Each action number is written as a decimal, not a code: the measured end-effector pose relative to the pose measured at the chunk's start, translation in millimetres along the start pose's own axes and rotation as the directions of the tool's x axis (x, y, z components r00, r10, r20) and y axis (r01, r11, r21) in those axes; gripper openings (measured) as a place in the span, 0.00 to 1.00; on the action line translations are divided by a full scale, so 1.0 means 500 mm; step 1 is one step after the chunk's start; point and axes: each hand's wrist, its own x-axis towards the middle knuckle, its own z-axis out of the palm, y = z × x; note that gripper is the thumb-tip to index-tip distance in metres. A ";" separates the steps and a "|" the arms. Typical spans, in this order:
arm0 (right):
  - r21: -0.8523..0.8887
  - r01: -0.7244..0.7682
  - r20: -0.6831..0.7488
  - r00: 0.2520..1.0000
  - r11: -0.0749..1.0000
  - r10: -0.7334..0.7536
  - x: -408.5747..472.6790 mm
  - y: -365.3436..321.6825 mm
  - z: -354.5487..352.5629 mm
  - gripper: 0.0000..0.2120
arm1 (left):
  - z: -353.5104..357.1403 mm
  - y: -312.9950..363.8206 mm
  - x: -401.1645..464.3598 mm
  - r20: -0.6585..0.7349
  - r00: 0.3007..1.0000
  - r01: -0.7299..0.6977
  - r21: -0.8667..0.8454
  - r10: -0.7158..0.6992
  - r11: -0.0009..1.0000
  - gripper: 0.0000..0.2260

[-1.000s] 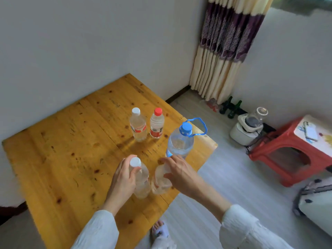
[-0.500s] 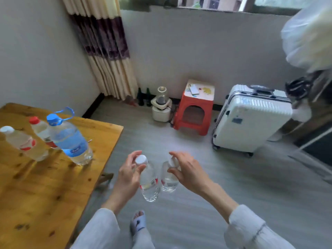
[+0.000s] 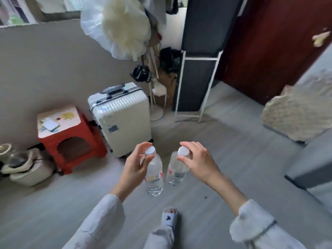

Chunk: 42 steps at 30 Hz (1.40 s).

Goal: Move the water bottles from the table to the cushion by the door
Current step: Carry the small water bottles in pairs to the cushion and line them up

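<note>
Left hand (image 3: 136, 166) and right hand (image 3: 196, 161) each pinch a clear plastic white-capped bottle (image 3: 154, 174) mid-carry; the beige textured cushion (image 3: 296, 114) is ahead right, delivery pending

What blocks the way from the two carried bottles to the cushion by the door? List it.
Nothing visible does. The left hand and right hand each hold a water bottle by the cap over bare floor, which runs unobstructed to the cushion beside the red door.
</note>
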 end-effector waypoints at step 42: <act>0.195 -0.550 -0.516 0.646 0.812 0.562 0.815 1.361 -1.061 0.16 | 1.541 0.441 1.475 0.664 0.679 -0.175 -0.267 0.313 0.948 0.09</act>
